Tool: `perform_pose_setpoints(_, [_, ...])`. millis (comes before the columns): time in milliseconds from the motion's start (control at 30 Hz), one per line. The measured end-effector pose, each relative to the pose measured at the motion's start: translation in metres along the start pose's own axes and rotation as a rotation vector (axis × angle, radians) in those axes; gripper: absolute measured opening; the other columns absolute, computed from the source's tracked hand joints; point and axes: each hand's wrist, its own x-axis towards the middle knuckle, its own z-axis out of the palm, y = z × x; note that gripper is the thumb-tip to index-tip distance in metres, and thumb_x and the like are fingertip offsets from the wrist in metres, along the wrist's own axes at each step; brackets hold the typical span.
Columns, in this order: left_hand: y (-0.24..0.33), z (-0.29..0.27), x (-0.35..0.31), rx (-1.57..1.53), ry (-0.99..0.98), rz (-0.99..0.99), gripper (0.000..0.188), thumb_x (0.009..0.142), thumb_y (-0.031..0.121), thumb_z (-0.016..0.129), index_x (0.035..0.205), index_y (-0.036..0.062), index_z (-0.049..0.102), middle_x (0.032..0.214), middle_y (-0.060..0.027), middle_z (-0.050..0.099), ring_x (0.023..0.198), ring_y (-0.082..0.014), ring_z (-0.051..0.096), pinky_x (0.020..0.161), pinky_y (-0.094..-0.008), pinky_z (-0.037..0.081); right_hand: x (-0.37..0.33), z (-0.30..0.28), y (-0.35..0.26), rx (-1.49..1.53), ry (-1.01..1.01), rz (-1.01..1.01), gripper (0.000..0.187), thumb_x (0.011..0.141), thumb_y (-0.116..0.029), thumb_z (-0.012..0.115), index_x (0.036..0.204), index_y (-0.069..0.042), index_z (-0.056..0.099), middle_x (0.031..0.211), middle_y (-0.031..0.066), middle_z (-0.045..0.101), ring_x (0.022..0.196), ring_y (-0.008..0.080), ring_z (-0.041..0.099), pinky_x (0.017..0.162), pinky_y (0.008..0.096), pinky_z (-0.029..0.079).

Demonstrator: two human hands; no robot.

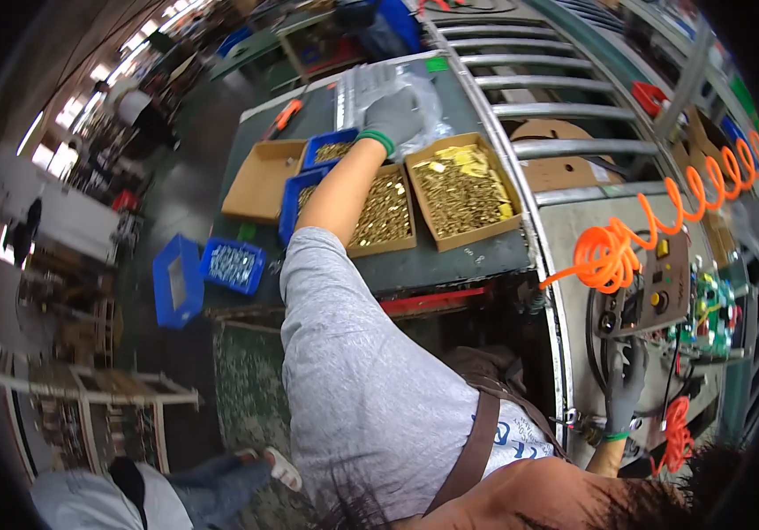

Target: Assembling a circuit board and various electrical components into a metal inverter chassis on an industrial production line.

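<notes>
My left hand (392,120), in a grey glove with a green cuff, reaches across the workbench (388,277). It rests on a clear plastic bag (428,102) beside long pale metal strips (345,95); its fingers are hidden behind the back of the hand. Below that forearm sits a cardboard tray of brass-coloured small parts (385,210). A second tray (468,190) to the right holds similar parts and yellow pieces. My right hand (626,389), gloved alike, is low at the right below a grey control box (657,296). Its fingers look spread, with nothing clearly held.
Blue bins (178,281) stand at the bench's left, one with silvery parts (234,265). An open cardboard box (264,181) and an orange-handled tool (285,117) lie on the bench. A roller conveyor (565,110) and coiled orange hose (607,256) are right. Another person (132,495) is lower left.
</notes>
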Motion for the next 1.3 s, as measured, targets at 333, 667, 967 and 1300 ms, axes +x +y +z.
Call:
perform_pose_setpoints(333, [0.165,-0.004,-0.242,-0.992,-0.929,0.536,0.028,0.084,0.022,0.067,0.105,0.0049,0.065,0.094,-0.0088,0.069,0.082,-0.0172,0.066,0.074,-0.031,0.053,-0.046,-0.002,-0.03,0.184,-0.015,0.026,0.039,0.088,-0.003,0.053,0.127,0.002,0.052,0.125,0.0142,0.055,0.112,0.0223,0.056,0.092,0.033,0.046])
perform_pose_setpoints(667, [0.252,0.116,-0.292,-1.209,-1.187,0.273,0.042,0.092,0.039,0.06,0.103,-0.0014,0.064,0.08,-0.0029,0.063,0.065,-0.0073,0.058,0.055,-0.0209,0.049,-0.054,0.017,-0.062,0.23,0.091,0.092,0.03,0.079,-0.008,0.07,0.108,-0.007,0.065,0.092,0.0089,0.061,0.082,0.0237,0.06,0.071,0.0336,0.049])
perform_pose_setpoints(967, [0.269,0.093,-0.23,-1.072,-0.664,0.282,0.022,0.093,0.012,0.056,0.109,0.0008,0.064,0.091,-0.0037,0.065,0.073,-0.0076,0.061,0.062,-0.021,0.046,-0.031,0.008,-0.043,0.402,0.142,0.388,0.027,0.085,-0.013,0.062,0.111,-0.006,0.061,0.101,0.0154,0.062,0.09,0.0289,0.063,0.08,0.0348,0.051])
perform_pose_setpoints(1300, [0.32,0.1,-0.185,-0.874,-0.685,0.476,0.026,0.091,0.021,0.06,0.102,-0.0011,0.068,0.08,-0.0057,0.066,0.068,-0.008,0.058,0.06,-0.0231,0.045,0.0,0.031,-0.007,0.184,0.171,0.345,0.029,0.086,-0.011,0.054,0.115,-0.009,0.056,0.103,0.0202,0.057,0.087,0.0395,0.059,0.075,0.0458,0.049])
